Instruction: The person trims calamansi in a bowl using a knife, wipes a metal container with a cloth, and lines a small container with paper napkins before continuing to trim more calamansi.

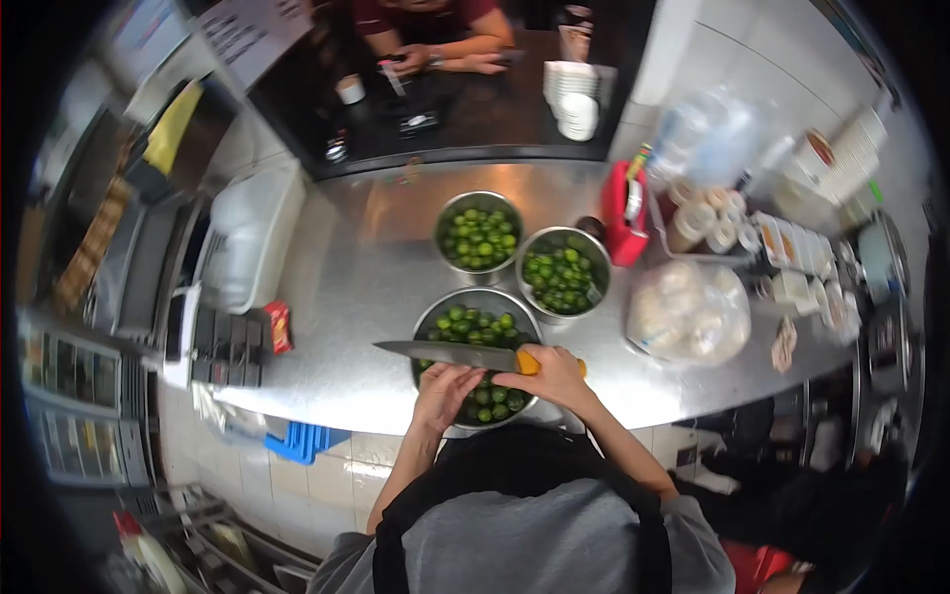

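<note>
My right hand [554, 377] is wrapped round the yellow handle [528, 363] of a large kitchen knife [450, 353]. Its broad blade points left and lies across the top of a steel bowl [423, 319] of small green limes [477, 322]. Just under the blade, my left hand [444, 394] has its fingers pinched together over the bowl's left side; what they hold is hidden by the blade and fingers. Beyond this bowl stand two more steel containers, one at the back [436, 238] and one to the right [607, 287], both holding green limes.
The steel counter [356, 267] carries a white bin [282, 238] and a red packet [279, 327] at left. At right are a red container [624, 213], a filled plastic bag [690, 312] and a tray of jars [698, 223]. Across the counter, another person's forearms [465, 51] rest on a dark ledge.
</note>
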A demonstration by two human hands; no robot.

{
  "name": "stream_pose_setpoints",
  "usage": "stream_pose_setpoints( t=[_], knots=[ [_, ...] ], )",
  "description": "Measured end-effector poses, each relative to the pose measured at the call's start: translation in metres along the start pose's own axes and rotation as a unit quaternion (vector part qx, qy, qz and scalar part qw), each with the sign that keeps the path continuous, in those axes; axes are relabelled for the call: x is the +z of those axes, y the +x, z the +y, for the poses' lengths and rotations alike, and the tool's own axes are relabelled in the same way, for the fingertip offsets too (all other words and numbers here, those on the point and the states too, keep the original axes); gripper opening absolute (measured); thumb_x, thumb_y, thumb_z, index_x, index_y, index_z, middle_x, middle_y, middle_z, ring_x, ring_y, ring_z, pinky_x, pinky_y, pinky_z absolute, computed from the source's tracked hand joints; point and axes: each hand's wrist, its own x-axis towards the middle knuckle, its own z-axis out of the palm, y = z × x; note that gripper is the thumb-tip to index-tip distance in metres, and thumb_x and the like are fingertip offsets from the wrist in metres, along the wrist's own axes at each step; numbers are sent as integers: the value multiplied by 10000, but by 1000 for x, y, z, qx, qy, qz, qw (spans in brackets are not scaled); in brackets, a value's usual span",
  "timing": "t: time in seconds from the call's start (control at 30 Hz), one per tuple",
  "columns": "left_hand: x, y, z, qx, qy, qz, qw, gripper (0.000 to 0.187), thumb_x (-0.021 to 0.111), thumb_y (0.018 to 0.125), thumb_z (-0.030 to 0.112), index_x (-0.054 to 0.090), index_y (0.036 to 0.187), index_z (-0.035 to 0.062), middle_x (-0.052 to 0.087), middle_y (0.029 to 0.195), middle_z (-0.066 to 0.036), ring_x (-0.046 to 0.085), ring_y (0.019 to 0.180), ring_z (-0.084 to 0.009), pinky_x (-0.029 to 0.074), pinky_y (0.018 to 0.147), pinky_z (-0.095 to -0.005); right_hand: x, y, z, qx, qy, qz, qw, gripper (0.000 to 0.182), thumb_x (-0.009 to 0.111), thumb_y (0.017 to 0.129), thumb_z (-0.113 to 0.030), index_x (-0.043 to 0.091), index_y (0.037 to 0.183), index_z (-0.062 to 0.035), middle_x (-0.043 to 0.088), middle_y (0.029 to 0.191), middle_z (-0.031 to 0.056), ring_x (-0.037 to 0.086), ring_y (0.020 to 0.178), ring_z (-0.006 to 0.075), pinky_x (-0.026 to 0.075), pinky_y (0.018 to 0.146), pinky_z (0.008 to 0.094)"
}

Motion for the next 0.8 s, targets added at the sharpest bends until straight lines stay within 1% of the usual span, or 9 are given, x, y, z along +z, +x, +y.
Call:
stream_pose_setpoints(
  t=[0.03, 0.1, 0.13, 0.2, 0.27, 0.33, 0.53, 0.7, 0.8],
  knots=[
    [22, -6, 6, -3, -12, 63, 998, 270, 610, 811, 45, 581, 1059, -58, 606, 1069, -153, 607, 976, -229, 522, 863, -333, 3, 1, -3, -27, -17, 5, 999, 569, 710, 634, -588, 632, 761, -40, 598, 614, 161, 613, 618, 344, 462, 571, 406],
    [19, -2, 0, -11, -32, 34, 999, 305, 599, 813, 33, 544, 1090, -83, 589, 1073, -167, 599, 981, -234, 504, 899, -355, 6, -1, -4, -12, 25, -1, 1000, 516, 734, 643, -529, 643, 790, -43, 599, 618, 144, 609, 602, 334, 457, 552, 374],
    [17, 0, -3, -24, -19, 29, 999, 336, 612, 819, 43, 532, 1134, -42, 581, 1114, -148, 583, 1028, -243, 499, 910, -347, 15, -1, 9, -13, 55, 14, 998, 474, 743, 664, -474, 632, 784, -29, 582, 602, 136, 585, 566, 308, 445, 540, 357],
    [35, -8, 5, -12, -96, 22, 995, 268, 603, 832, 37, 559, 1082, -50, 591, 1074, -164, 591, 1023, -290, 483, 936, -348, 20, 2, 32, 29, 122, -40, 991, 359, 696, 755, -331, 599, 777, 14, 540, 580, 84, 484, 531, 146, 390, 509, 308],
    [18, 6, -7, 24, -110, -49, 992, 279, 583, 853, 35, 552, 1121, -36, 599, 1078, -151, 582, 1055, -283, 465, 957, -334, 19, 8, 21, -29, 171, -29, 984, 314, 605, 827, -271, 585, 721, 24, 478, 557, 14, 439, 531, 97, 338, 476, 277],
    [26, 0, -3, 29, -118, -46, 992, 306, 604, 845, 38, 550, 1138, -28, 611, 1072, -126, 602, 1026, -246, 480, 934, -298, 16, 10, 28, 30, 196, -69, 978, 334, 560, 864, -286, 584, 680, -9, 449, 549, -33, 375, 505, 53, 256, 455, 236],
    [35, -1, -4, -45, -107, -45, 992, 327, 608, 844, 66, 532, 1142, -48, 608, 1074, -139, 636, 951, -213, 521, 860, -267, 11, 18, 36, 29, 228, -97, 968, 377, 489, 916, -290, 577, 682, -8, 372, 502, -53, 316, 449, 30, 208, 420, 217],
    [35, -1, -3, 1, -149, -51, 988, 329, 605, 840, 40, 528, 1144, -61, 594, 1083, -152, 616, 993, -246, 502, 907, -302, 7, 22, 27, 35, 222, -97, 970, 367, 487, 917, -288, 580, 685, -19, 394, 496, -44, 309, 442, 25, 193, 414, 212],
    [28, -2, -4, 46, -188, -77, 978, 322, 609, 824, 11, 533, 1126, -72, 568, 1117, -175, 568, 1061, -316, 458, 972, -360, 8, 21, 47, -12, 145, -91, 985, 294, 548, 871, -247, 617, 749, 11, 590, 637, 45, 500, 560, 102, 385, 522, 249]
  ],
)
